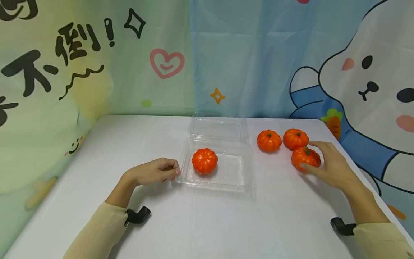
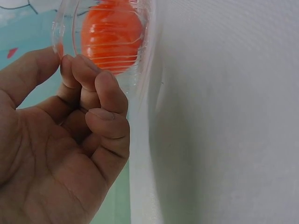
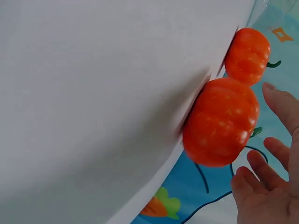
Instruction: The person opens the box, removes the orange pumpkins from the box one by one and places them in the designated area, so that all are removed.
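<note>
A clear plastic clamshell box [image 1: 231,168] lies with its lid folded back on the white table. One small orange pumpkin [image 1: 205,160] sits in the left part of its tray. At the tray's left edge, my left hand [image 1: 155,171] pinches the plastic rim between thumb and fingers, as the left wrist view also shows. My right hand [image 1: 331,168] is spread around the nearest pumpkin [image 1: 304,158] of a group on the right. In the right wrist view, a gap shows between the fingers and that pumpkin [image 3: 222,122], which rests on the table.
Two more small pumpkins, one at the back [image 1: 295,139] and one to its left [image 1: 269,140], stand right of the box. A printed cloth [image 1: 226,54] hangs behind the table. Black wrist mounts [image 1: 138,216] stick out near both sleeves.
</note>
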A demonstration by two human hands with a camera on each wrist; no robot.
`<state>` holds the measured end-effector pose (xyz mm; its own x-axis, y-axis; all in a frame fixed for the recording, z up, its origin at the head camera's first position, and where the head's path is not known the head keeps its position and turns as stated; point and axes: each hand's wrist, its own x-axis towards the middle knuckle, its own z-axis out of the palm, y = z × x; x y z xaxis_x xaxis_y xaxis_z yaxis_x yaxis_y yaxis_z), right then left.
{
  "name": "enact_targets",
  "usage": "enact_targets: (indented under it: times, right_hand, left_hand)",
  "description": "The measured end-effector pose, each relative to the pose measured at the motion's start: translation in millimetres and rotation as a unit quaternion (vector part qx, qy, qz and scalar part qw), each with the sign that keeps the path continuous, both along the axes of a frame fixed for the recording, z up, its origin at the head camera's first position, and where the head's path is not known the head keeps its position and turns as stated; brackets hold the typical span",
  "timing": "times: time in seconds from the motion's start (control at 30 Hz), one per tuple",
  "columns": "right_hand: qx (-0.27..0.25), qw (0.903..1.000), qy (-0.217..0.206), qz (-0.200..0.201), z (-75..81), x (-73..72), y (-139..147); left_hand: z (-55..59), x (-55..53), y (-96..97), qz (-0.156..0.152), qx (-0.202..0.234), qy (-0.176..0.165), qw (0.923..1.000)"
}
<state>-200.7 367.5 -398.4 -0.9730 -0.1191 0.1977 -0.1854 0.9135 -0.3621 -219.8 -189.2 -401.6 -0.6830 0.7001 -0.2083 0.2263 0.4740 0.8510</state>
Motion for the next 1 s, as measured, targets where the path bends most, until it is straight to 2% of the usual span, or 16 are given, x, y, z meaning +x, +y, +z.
enact_targets:
  times: [0.23, 0.57, 0.77, 1.0]
  right_hand:
    - [-0.01, 0.9996, 0.022, 0.017, 7.7, -5.8, -13]
    - [-0.05, 0.9949, 0.07, 0.052, 7.9, -9.5, -35]
    - [-0.05, 0.9944, 0.073, 0.058, 14.6, -11.9, -57]
    - [-0.029, 0.9869, 0.114, 0.11, 18.3, -13.8, -81]
  left_hand:
    - [0.3, 0.9, 0.2, 0.003, 0.0, -0.002, 1.0]
    - [1.1, 1.8, 0.2, 0.003, 0.0, 0.005, 1.0]
    - [1.0, 3.1, -0.5, 0.007, -0.001, 0.0, 1.0]
    - [-0.4, 3.3, -0.1, 0.005, -0.003, 0.0, 1.0]
